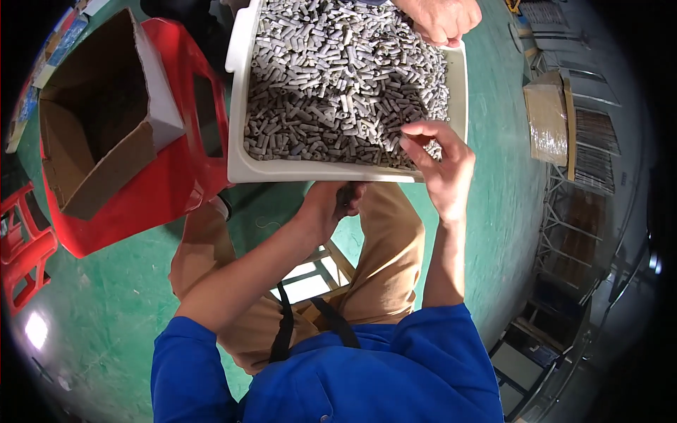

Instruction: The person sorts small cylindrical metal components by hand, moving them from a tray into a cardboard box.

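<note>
A white plastic tub (pixel 310 172) in front of me holds a deep heap of small grey, tube-shaped pieces (pixel 345 84). Over its near right corner is my right hand (pixel 448 169), thumb and forefinger curled nearly tip to tip in a pinch. Any piece between those tips is too small to make out. My left hand (pixel 326 208) is below the tub's near edge, above my lap. Its fingers are curled and look dark or shaded; what they close on is hidden. Another person's hand (pixel 444 20), closed, rests at the tub's far right rim.
An open cardboard box (pixel 106 169) sits on a red plastic stool (pixel 169 187) left of the tub. Another red stool (pixel 28 247) stands farther left on the green floor (pixel 486 233). Metal racks (pixel 571 233) and a wrapped carton (pixel 546 120) line the right.
</note>
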The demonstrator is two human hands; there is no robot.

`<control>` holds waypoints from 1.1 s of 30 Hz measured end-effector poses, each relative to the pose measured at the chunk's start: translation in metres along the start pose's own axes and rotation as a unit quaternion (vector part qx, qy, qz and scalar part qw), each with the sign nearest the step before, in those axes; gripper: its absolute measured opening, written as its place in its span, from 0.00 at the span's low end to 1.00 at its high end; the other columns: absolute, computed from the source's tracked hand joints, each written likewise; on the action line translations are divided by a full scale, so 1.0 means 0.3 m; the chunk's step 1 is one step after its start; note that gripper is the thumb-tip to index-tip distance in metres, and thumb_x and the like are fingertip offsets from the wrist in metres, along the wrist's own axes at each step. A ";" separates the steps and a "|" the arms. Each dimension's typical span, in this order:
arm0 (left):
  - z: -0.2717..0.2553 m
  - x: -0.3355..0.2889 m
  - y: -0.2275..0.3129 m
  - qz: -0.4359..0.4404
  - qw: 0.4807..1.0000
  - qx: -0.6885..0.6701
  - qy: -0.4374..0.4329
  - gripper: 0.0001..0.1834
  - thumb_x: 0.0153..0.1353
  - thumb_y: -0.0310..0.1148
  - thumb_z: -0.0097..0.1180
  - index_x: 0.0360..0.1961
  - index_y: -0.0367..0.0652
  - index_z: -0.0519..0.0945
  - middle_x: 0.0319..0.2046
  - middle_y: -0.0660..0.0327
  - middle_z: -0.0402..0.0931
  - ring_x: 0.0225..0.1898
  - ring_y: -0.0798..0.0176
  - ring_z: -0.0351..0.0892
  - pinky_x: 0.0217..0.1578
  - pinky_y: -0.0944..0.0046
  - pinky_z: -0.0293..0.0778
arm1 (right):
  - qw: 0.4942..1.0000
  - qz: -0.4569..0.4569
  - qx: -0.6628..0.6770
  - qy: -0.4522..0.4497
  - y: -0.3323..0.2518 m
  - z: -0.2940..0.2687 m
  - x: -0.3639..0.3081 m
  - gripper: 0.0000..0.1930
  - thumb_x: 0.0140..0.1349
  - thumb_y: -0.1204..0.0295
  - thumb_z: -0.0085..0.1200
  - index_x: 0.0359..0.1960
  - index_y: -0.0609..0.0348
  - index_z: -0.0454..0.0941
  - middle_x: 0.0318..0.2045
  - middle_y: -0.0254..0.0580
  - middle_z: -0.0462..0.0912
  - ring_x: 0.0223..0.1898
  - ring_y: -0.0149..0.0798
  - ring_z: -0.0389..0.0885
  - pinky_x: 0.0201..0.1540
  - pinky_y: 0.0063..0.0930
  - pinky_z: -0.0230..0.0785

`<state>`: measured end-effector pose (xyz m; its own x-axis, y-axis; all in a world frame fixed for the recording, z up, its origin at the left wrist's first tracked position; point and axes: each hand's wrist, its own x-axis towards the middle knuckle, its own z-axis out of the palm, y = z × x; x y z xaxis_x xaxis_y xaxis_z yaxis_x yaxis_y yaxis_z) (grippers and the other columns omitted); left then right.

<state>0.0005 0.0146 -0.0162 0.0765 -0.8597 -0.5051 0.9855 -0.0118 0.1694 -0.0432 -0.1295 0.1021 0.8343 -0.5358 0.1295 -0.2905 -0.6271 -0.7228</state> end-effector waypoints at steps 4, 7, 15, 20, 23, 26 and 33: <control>0.031 -0.012 -0.018 0.012 1.000 0.000 0.026 0.14 0.64 0.35 0.39 0.43 0.38 0.74 0.31 0.60 0.76 0.32 0.65 0.75 0.36 0.66 0.74 | 0.993 -0.076 -0.001 -0.091 -0.065 -0.031 -0.118 0.10 0.46 0.78 0.63 0.32 0.60 0.81 0.29 0.37 0.81 0.29 0.33 0.78 0.33 0.25 0.72; 0.030 -0.028 -0.045 0.088 0.992 -0.037 -0.078 0.16 0.65 0.34 0.39 0.46 0.36 0.74 0.41 0.56 0.76 0.46 0.62 0.75 0.51 0.57 0.71 | 0.970 -0.189 -0.087 -0.129 -0.060 0.005 -0.135 0.10 0.42 0.77 0.65 0.30 0.58 0.81 0.28 0.35 0.81 0.29 0.36 0.77 0.32 0.28 0.70; 0.038 -0.018 -0.013 0.006 0.999 -0.046 0.004 0.14 0.64 0.37 0.44 0.41 0.38 0.76 0.37 0.58 0.78 0.41 0.63 0.77 0.46 0.61 0.73 | 0.948 -0.208 -0.178 -0.163 -0.037 0.091 0.063 0.12 0.38 0.81 0.60 0.28 0.57 0.80 0.26 0.36 0.75 0.33 0.41 0.75 0.35 0.31 0.71; 0.050 -0.011 -0.013 -0.007 0.999 -0.038 0.018 0.15 0.64 0.41 0.45 0.37 0.39 0.77 0.31 0.60 0.78 0.34 0.65 0.77 0.38 0.65 0.75 | 0.914 -0.258 -0.255 -0.180 -0.030 0.080 0.100 0.05 0.41 0.79 0.57 0.24 0.59 0.77 0.24 0.37 0.75 0.30 0.40 0.74 0.34 0.31 0.70; 0.032 0.006 -0.020 -0.017 0.999 -0.038 0.011 0.14 0.64 0.37 0.45 0.39 0.38 0.77 0.34 0.58 0.79 0.37 0.63 0.78 0.40 0.62 0.75 | 0.909 -0.265 -0.273 -0.169 -0.026 0.081 0.094 0.06 0.41 0.79 0.57 0.24 0.59 0.76 0.23 0.37 0.75 0.29 0.40 0.74 0.33 0.32 0.70; 0.033 0.001 -0.022 -0.017 0.999 -0.037 0.022 0.14 0.64 0.36 0.44 0.39 0.37 0.77 0.34 0.57 0.78 0.37 0.62 0.78 0.40 0.61 0.75 | 0.919 -0.253 -0.257 -0.159 -0.009 0.071 0.085 0.08 0.40 0.80 0.59 0.26 0.60 0.77 0.25 0.39 0.77 0.29 0.40 0.75 0.33 0.30 0.71; 0.034 0.006 -0.014 -0.023 0.998 -0.047 0.031 0.14 0.64 0.34 0.43 0.38 0.35 0.76 0.34 0.55 0.78 0.35 0.61 0.78 0.39 0.60 0.75 | 0.984 -0.012 -0.028 -0.174 0.016 -0.004 0.059 0.09 0.46 0.81 0.59 0.31 0.60 0.82 0.27 0.34 0.80 0.28 0.24 0.76 0.31 0.18 0.67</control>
<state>-0.0050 0.0080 -0.0090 0.0376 -0.8264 -0.5618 0.9978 0.0001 0.0666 -0.0304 -0.1427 0.1019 0.9483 -0.3003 -0.1024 -0.2865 -0.6718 -0.6831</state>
